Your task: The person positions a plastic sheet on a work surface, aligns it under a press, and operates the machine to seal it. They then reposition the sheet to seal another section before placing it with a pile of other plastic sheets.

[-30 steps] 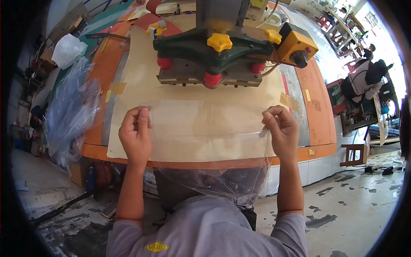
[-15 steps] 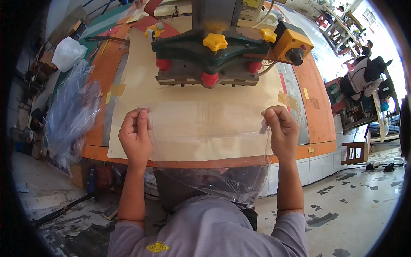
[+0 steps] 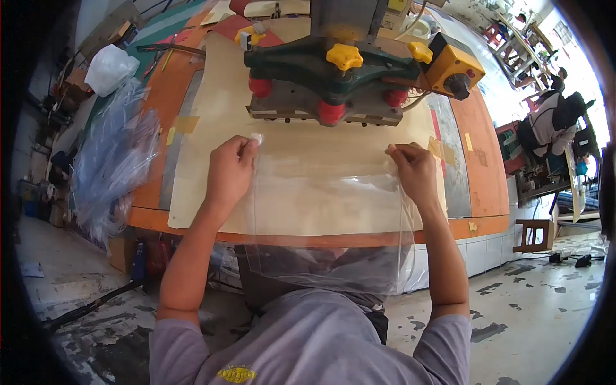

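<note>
A clear plastic sheet (image 3: 327, 208) is stretched between my hands, its lower part hanging past the front edge of the table. My left hand (image 3: 232, 170) pinches its upper left corner, and a crumpled bit of film sticks up at the fingertips. At the upper right corner, my right hand (image 3: 416, 172) is closed on the same sheet. Beneath lies a cream-coloured board (image 3: 192, 199) taped to the table. Just beyond the sheet stands a press head (image 3: 301, 106) with a dark green frame, yellow star knobs and red round feet.
A heap of clear plastic (image 3: 112, 167) hangs over the table's left side, under a white plastic bag (image 3: 111, 69). A yellow control box (image 3: 454, 67) with a black knob sits right of the press. Another person (image 3: 552, 122) is at the far right, beyond a wooden stool (image 3: 534, 235).
Both hands have moved forward toward the press, the left one also to the right, carrying the sheet. The sheet now hangs flatter, and the camera view has shifted slightly.
</note>
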A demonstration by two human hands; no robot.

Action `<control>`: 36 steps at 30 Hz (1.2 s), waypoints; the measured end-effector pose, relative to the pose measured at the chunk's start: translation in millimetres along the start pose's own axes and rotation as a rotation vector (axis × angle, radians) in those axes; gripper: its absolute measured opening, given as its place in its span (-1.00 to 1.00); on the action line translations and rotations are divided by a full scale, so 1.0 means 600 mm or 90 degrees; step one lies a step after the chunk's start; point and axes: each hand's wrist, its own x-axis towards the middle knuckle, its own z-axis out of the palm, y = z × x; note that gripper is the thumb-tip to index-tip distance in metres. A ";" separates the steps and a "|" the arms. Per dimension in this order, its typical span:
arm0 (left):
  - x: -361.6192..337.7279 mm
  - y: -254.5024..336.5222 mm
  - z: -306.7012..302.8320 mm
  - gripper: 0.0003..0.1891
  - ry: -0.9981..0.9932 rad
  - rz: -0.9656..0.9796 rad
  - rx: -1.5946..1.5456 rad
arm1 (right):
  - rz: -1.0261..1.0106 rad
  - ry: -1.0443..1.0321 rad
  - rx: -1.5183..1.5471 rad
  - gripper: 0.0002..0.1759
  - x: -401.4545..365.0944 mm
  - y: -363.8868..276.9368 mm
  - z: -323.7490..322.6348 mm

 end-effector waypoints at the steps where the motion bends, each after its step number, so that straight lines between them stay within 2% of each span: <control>1: 0.010 -0.005 0.005 -0.70 -0.005 -0.007 0.009 | -0.019 0.006 -0.039 -0.75 0.007 0.004 0.005; 8: 0.027 0.009 0.017 -0.79 0.020 0.005 0.064 | -0.008 0.028 -0.103 -0.90 0.022 -0.023 0.020; 14: 0.027 0.008 0.020 -0.83 -0.018 0.007 0.127 | -0.140 0.044 -0.174 -0.91 0.017 -0.007 0.029; 18: 0.022 0.004 0.022 -0.80 0.007 0.047 0.179 | -0.174 0.027 -0.225 -0.90 0.015 -0.009 0.027; 20: 0.020 0.003 0.012 -0.78 -0.019 0.036 0.158 | -0.191 0.023 -0.222 -0.90 0.017 -0.012 0.023; 24: 0.003 -0.001 0.011 -0.75 0.004 0.094 0.177 | -0.164 -0.041 -0.252 -0.82 0.007 -0.019 0.003; 25: -0.003 0.002 0.011 -0.75 0.003 0.092 0.191 | -0.161 -0.050 -0.256 -0.75 0.002 -0.021 -0.001; 28: -0.012 0.012 0.009 -0.72 -0.015 0.078 0.226 | -0.129 -0.052 -0.258 -0.70 -0.010 -0.035 -0.001; 30: -0.013 0.010 0.007 -0.70 -0.043 0.052 0.242 | -0.152 -0.050 -0.248 -0.66 -0.011 -0.027 -0.001; 36: -0.017 -0.011 0.009 -0.70 0.000 0.068 0.116 | -0.152 -0.027 -0.231 -0.66 -0.011 -0.019 0.004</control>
